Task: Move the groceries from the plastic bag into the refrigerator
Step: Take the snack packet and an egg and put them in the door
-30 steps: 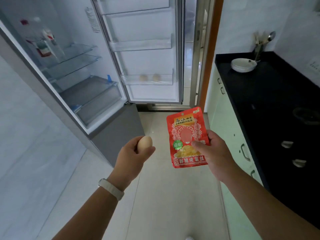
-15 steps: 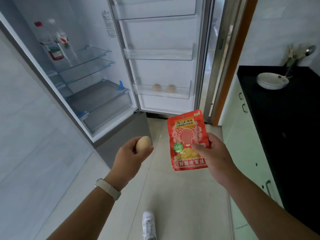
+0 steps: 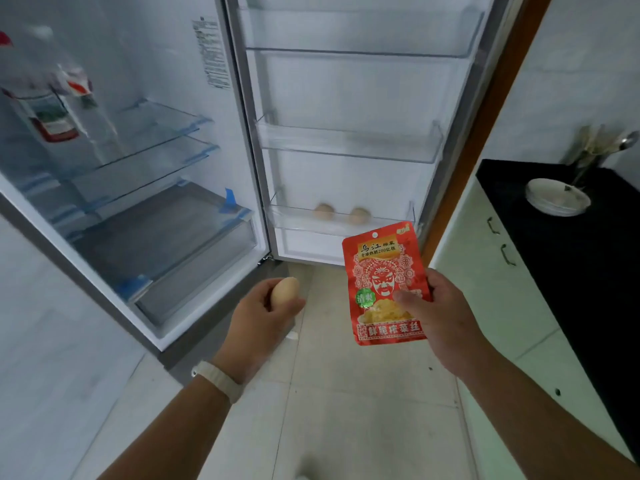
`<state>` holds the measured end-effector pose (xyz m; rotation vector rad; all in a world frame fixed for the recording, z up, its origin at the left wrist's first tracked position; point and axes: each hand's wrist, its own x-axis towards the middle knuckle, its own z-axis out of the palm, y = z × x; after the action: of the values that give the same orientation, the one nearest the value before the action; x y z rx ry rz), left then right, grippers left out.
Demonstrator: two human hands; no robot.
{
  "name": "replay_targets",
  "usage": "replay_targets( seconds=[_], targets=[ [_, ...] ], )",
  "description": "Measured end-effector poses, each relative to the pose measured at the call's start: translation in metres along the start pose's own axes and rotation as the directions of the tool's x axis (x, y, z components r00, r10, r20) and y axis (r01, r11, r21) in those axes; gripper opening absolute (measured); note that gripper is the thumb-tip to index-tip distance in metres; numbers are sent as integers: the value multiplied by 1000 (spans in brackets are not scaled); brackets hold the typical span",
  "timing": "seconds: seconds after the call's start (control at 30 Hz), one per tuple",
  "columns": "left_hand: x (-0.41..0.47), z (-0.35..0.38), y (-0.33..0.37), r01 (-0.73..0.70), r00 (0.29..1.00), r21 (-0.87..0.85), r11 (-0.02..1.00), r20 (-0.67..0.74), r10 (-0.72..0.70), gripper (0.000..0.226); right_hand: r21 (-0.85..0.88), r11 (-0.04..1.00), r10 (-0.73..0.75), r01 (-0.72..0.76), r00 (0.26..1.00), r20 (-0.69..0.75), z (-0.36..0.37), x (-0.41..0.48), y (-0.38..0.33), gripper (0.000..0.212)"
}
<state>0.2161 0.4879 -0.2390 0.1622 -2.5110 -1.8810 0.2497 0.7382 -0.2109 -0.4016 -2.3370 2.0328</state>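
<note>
My left hand (image 3: 258, 317) cups a smooth tan egg (image 3: 284, 291) in curled fingers (image 3: 292, 304), just short of the open white refrigerator (image 3: 166, 57). It's likely brittle, so I'd cradle it, not squeeze. My right hand (image 3: 440, 313) pinches a light, limp-looking red foil pouch (image 3: 384, 282) at its edge.

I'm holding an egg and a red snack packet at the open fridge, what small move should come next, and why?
Probably reach the left hand forward and set its tan oval egg in the lowest clear plastic door bin, beside the two eggs lying there. That bin shows spare room; the right hand holds the flat red packet.
</note>
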Motion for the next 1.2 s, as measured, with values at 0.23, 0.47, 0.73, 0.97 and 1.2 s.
replay_targets(
  seconds=[0.23,0.47,0.73,0.97,1.2],
  targets=[
    [75,-19,0,-53,997,51,997,51,50,30,23,1000,13,-12,998,-61,39,43,-19,24],
    [117,-21,-3,-53,995,45,998,83,49,32,-13,1000,-11,10,996,-87,46,87,-39,27],
    [178,-4,7,-53,998,104,993,34,49,35,-10,993,-114,113,991,-65,49,155,-76,25],
    [248,24,36,-43,999,134,990,13,42,41,-96,936,-337,340,941,41,32,219,-135,17],
    [297,53,56,-51,998,153,987,-16,54,32,-226,820,-518,526,850,96,3,286,-183,22]
  ],
)
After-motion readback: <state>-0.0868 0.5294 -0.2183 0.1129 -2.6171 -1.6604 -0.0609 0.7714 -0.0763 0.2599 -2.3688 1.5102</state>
